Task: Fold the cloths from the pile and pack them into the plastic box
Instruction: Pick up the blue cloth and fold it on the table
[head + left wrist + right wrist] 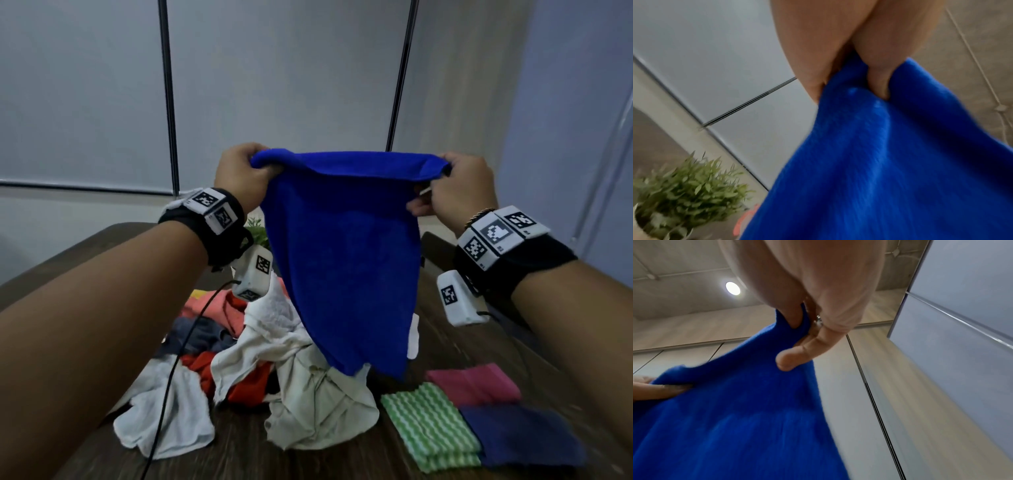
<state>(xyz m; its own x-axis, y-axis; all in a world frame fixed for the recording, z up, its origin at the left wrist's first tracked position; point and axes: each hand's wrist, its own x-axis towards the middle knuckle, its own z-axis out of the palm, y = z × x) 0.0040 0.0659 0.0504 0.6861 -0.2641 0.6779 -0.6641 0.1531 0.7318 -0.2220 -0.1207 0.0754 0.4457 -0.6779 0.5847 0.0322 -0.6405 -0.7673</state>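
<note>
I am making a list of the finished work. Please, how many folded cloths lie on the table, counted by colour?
Pink folded cloth: 1
Green striped folded cloth: 1
Dark blue folded cloth: 1
Total: 3 folded cloths on the table

The bright blue cloth held up by both hands and the unfolded pile are not counted.
</note>
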